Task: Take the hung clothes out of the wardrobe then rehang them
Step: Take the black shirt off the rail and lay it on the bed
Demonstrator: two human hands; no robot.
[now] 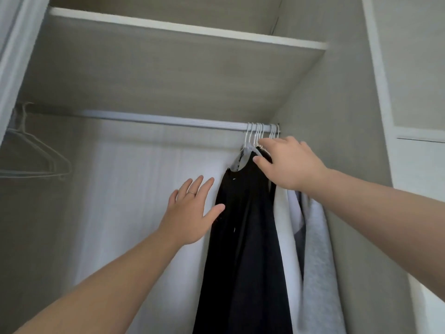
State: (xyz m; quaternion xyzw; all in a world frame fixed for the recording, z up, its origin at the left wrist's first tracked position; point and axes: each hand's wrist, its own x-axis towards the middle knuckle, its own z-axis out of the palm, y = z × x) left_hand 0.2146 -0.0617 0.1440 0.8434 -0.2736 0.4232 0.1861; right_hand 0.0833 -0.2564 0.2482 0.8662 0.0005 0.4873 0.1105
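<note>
Both hands reach up into the wardrobe [337, 112] on bare forearms, well apart from each other. The left hand [190, 213] is spread flat with straight fingers, a thin ring [192, 193] on one of them. Its thumb tip touches the left edge of a black garment [243, 249] and it holds nothing. The right hand [289, 162] is higher, at the top of that same garment. Its index finger points toward the hanger hooks [257, 132] and its thumb lies against the black shoulder. The other fingers are hidden behind the hand, so I cannot tell whether it grips anything.

The black garment hangs long on a white hanger [250, 150] and is the leftmost of the bunch. Just to its right hangs a white garment [285, 225], then a light grey fleecy one [317, 249] against the wardrobe's right wall, with a strip of darker cloth [299, 244] between those two. All the hooks are crowded together at the right end of the metal rail [156, 120].

Farther left the rail is bare up to the far left end, where a few thin wire hangers [36, 153] hang with nothing on them. Behind is a pale back panel [134, 189], and above the rail is a shelf [168, 75] seen from below.
</note>
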